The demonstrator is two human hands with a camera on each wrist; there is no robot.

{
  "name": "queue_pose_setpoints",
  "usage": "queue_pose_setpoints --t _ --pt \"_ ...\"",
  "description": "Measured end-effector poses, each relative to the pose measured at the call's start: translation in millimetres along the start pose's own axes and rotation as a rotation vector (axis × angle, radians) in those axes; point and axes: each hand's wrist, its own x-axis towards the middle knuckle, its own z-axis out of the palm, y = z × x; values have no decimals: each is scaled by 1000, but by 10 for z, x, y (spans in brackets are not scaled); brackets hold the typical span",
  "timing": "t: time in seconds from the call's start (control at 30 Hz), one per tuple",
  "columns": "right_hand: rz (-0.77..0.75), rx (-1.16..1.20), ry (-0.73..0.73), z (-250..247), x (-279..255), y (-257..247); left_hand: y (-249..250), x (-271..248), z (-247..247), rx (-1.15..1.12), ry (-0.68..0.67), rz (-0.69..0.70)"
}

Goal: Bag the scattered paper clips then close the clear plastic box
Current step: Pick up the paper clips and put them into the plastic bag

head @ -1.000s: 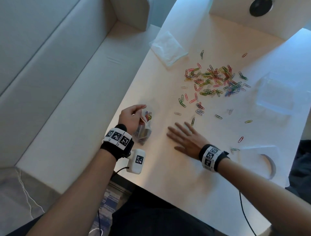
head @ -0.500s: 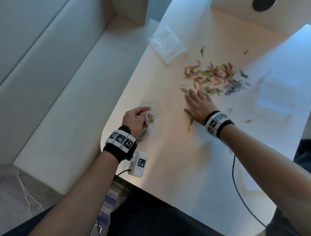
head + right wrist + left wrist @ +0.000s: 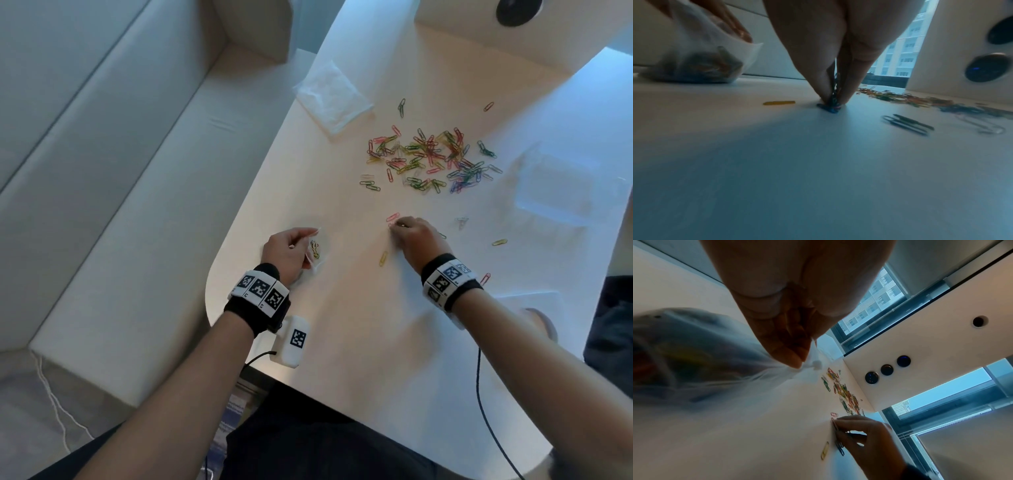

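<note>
Coloured paper clips [image 3: 431,159] lie heaped in the far middle of the white table [image 3: 359,342], with loose ones nearer me. My left hand [image 3: 291,248] pinches the rim of a small clear bag [image 3: 317,251] holding some clips; the bag [image 3: 701,65] rests on the table near its left edge. My right hand [image 3: 411,236] pinches a small bunch of clips [image 3: 833,99] against the tabletop, fingertips together. A yellow clip [image 3: 383,258] lies between the hands. The clear plastic box [image 3: 561,192] sits at the right, hard to make out.
A folded clear plastic piece [image 3: 332,96] lies at the far left of the table. A clear flat lid-like piece [image 3: 531,308] sits near the right edge by my right forearm. A white bench [image 3: 120,205] runs along the left. A raised panel with round sockets [image 3: 887,369] stands behind.
My right hand, flat over clips near the heap half a second ago, has drawn back toward me and closed its fingertips on several clips. The left hand keeps holding the bag.
</note>
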Motion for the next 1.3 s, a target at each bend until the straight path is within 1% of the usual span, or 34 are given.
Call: queue_pose_setpoints --t 0.07,0.1,0.13,0.2,0.23,0.27,0.3,0.33,0.37,0.4,0.43,0.47,0.53,0.57,0.6,0.63,0.7,0.73,0.77,0.83,0.93,0.97,1.03,1.07,1.1,1.13,1.2,1.23,1.27,1.3 --pt "93 124 71 -60 46 57 21 -21 49 19 -8 5" --pt "188 212 122 -93 61 84 39 -26 75 28 -14 9" --pt "329 312 167 -128 72 119 55 -19 103 39 -18 18" --pt "678 558 201 -173 78 219 112 -4 149 69 -26 54" --pt "822 728 205 -195 73 251 151 7 171 87 -30 70" --pt "913 938 223 -230 67 256 180 28 196 101 -33 79" --pt "958 1181 258 -278 61 233 214 49 226 104 -36 84" --pt "968 1422 282 -349 60 178 250 67 259 103 -40 84" --pt "946 1614 278 -433 67 103 287 81 295 104 -45 82" --pt "902 1743 245 -518 82 18 321 95 339 111 -48 83" --pt "838 1824 187 -614 101 -81 349 111 390 118 -49 90" --pt "761 1856 107 -711 122 -182 384 122 449 121 -51 104" --pt "654 1794 -75 -835 171 -330 453 143 570 140 -65 141" --pt "629 1697 -144 -864 206 -380 488 152 625 159 -69 162" --pt "613 1561 -183 -880 247 -414 524 159 674 176 -73 179" --pt "594 1386 -190 -882 293 -430 553 170 717 183 -75 192" --pt "536 954 -140 -866 381 -422 597 194 786 181 -73 208" --pt "492 777 -116 -853 416 -416 616 202 814 188 -75 213" --pt "455 665 -109 -839 442 -419 626 209 839 203 -72 219" --pt "419 574 -112 -817 463 -439 639 230 869 234 -58 226" --pt "387 519 -58 -814 434 -439 638 262 872 216 -52 204" --pt "355 487 -85 -830 416 -432 635 266 874 205 -59 199" --pt "248 387 -248 -872 380 -440 638 264 886 215 -83 204" --pt "199 359 -300 -887 363 -443 640 264 895 228 -88 209" --pt "168 364 -297 -899 341 -436 641 262 905 230 -89 211" --pt "167 416 -244 -913 307 -421 639 262 916 228 -88 209" --pt "268 585 -40 -928 216 -323 620 270 927 236 -80 213" --pt "352 641 86 -911 154 -224 613 270 921 247 -77 211" --pt "461 638 202 -870 76 -88 608 267 907 253 -79 207" --pt "591 573 279 -800 -14 75 596 267 894 248 -85 198"
